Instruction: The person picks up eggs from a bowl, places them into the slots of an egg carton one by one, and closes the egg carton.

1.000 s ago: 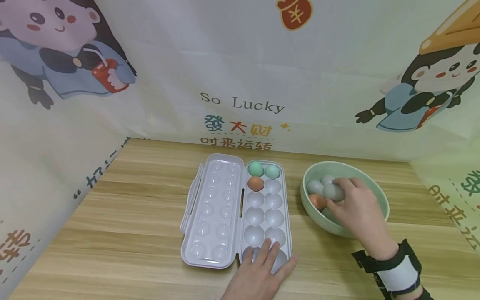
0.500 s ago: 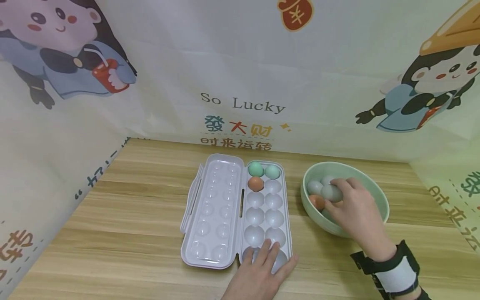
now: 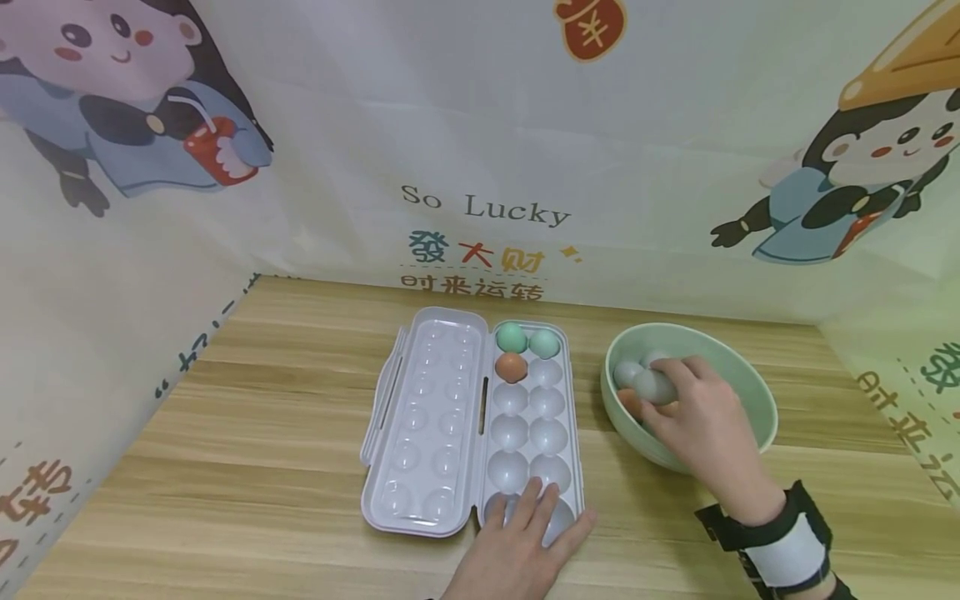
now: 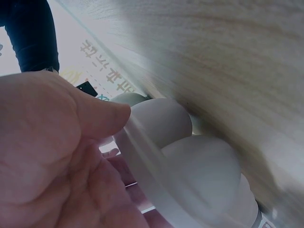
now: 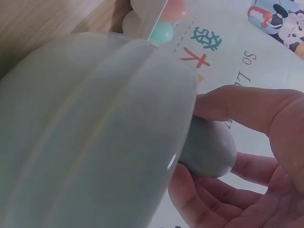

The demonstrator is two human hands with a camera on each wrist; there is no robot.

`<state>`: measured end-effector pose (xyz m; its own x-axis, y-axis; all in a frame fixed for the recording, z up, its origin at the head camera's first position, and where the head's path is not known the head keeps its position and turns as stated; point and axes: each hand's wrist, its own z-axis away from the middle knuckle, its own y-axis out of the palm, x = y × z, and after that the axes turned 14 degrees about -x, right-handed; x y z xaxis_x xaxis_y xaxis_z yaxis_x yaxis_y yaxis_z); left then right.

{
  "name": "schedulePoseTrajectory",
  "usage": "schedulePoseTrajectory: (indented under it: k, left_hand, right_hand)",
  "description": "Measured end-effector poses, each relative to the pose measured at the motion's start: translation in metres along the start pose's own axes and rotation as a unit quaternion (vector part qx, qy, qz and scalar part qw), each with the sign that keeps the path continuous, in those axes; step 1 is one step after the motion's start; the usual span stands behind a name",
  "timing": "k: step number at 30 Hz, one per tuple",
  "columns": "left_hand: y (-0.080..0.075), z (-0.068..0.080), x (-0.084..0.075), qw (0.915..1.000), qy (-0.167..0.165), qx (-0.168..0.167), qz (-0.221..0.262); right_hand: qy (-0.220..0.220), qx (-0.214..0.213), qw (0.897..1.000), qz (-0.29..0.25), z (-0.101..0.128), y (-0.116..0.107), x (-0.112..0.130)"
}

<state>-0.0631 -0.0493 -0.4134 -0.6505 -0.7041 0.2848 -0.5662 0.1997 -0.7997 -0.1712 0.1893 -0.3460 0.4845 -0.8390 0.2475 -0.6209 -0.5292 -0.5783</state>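
An egg carton [image 3: 487, 417] lies unfolded on the table, its dimpled lid [image 3: 424, 425] at the left. Two green eggs [image 3: 512, 337] and one brown egg [image 3: 512, 367] sit at the far end of its cups. My left hand [image 3: 513, 533] rests on the near end, fingers spread over the last cups; the left wrist view shows its thumb [image 4: 111, 116] against the rim. At the pale green bowl [image 3: 738, 371], my right hand [image 3: 708, 429] pinches a grey egg [image 3: 654, 387] between thumb and fingers, near the bowl's left side. The right wrist view shows this egg beyond the rim.
Below the held egg in the bowl are a pale egg [image 3: 627, 374] and a brown egg [image 3: 628, 404], partly hidden. The wooden table [image 3: 255, 417] meets a printed backdrop [image 3: 337, 150] at the back and sides.
My right hand has shifted slightly left with the grey egg, now covering more of the brown egg in the bowl. My left hand and the carton stay in place.
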Motion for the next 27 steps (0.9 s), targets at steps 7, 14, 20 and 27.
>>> schedulePoseTrajectory:
  k: [7,14,20,27]
  left_hand:
    - [0.000,-0.001,0.000,1.0000,0.001,0.008,-0.003]
    - [-0.001,0.000,0.000,0.9995,0.001,0.030,0.006]
    - [-0.002,-0.001,0.002,0.9994,0.002,0.033,0.011]
    - [-0.002,-0.002,0.001,0.9991,0.003,0.039,0.017]
  right_hand:
    - [-0.023,-0.010,1.000,-0.003,-0.001,0.003,0.004]
    - [-0.014,0.008,0.999,-0.029,0.000,0.003,0.013]
    - [-0.005,0.020,0.999,-0.042,0.002,0.002,0.019]
    - [-0.019,0.038,0.998,-0.039,0.000,-0.002,0.021]
